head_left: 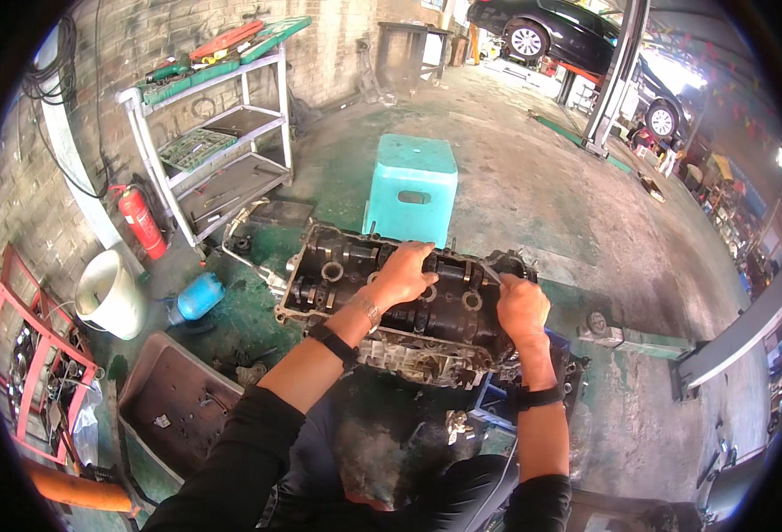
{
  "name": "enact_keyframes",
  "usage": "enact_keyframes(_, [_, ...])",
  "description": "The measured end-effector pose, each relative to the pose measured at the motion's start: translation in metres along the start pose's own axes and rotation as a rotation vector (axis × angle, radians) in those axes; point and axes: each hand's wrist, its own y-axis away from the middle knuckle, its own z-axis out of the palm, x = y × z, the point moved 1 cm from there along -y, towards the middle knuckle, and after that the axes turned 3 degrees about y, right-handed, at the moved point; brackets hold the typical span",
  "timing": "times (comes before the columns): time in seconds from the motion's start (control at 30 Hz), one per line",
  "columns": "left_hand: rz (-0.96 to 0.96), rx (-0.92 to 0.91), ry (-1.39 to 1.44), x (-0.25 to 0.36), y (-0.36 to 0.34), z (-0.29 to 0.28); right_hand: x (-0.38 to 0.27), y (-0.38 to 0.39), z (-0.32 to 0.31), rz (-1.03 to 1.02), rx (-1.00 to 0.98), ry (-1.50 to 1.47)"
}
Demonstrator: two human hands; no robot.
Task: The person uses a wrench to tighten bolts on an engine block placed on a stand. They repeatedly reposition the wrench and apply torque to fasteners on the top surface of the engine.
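An oily engine cylinder head (355, 332) lies in front of me, with dark shafts and round ring-shaped openings along its top. Over its middle, my left hand (402, 273) rests with thumb and forefinger apart and holds nothing that I can see. At the right end my right hand (524, 308) is closed in a fist. A short grey metal shaft of a tool (491, 273) sticks out of that fist toward the engine part; the tool's handle is hidden in the palm, so its kind is unclear.
A turquoise stool (413, 182) stands just beyond the cylinder head. To the left are a tool cart (222, 133), a fire extinguisher (143, 222), a white bucket (112, 297), a blue jug (200, 295) and a brown tub (165, 390). A lift post (617, 84) rises at far right.
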Motion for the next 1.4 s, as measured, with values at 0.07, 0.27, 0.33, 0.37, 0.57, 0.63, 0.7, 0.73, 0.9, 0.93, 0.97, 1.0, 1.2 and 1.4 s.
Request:
enact_keyframes(0.07, [0.002,-0.005,-0.002,-0.003,0.002,0.006,0.002,-0.003,-0.005,0.02,0.101,-0.066])
enact_keyframes(0.27, [0.019,0.04,-0.025,-0.008,0.002,0.012,-0.017,0.005,0.001,-0.089,0.003,-0.148])
enact_keyframes(0.33, [0.017,0.043,-0.005,-0.009,0.003,0.011,-0.027,0.005,0.007,-0.108,-0.006,-0.198])
enact_keyframes(0.37, [0.024,0.055,0.0,-0.009,0.003,0.01,-0.031,0.004,0.011,-0.104,-0.034,-0.193])
enact_keyframes(0.57, [0.041,0.098,0.022,-0.009,0.004,0.013,-0.043,0.001,0.023,-0.094,-0.021,-0.196])
enact_keyframes(0.63, [0.046,0.118,0.035,-0.011,0.004,0.015,-0.046,0.0,0.026,-0.107,-0.02,-0.192])
enact_keyframes(0.7, [0.067,0.141,0.031,-0.013,0.005,0.016,-0.049,-0.002,0.029,-0.12,-0.011,-0.196])
enact_keyframes(0.73, [0.07,0.144,0.033,-0.014,0.005,0.018,-0.051,-0.003,0.031,-0.134,-0.011,-0.188])
enact_keyframes(0.9, [0.183,0.175,0.042,-0.017,0.006,0.016,-0.052,-0.006,0.038,-0.189,-0.114,-0.07])
enact_keyframes(0.93, [0.164,0.143,0.029,-0.017,0.005,0.016,-0.052,-0.007,0.04,-0.145,-0.125,-0.06])
enact_keyframes(0.97, [0.166,0.15,0.024,-0.017,0.004,0.016,-0.051,-0.008,0.04,-0.181,-0.065,-0.084])
enact_keyframes(1.0, [0.126,0.14,0.022,-0.017,0.005,0.016,-0.051,-0.008,0.041,-0.15,-0.075,-0.126])
enact_keyframes(1.2, [0.05,0.089,0.037,-0.011,0.006,0.015,-0.048,-0.012,0.044,-0.191,-0.057,-0.153])
enact_keyframes(1.4, [0.039,0.061,-0.019,-0.006,0.007,0.015,-0.044,-0.016,0.044,-0.212,-0.096,-0.161])
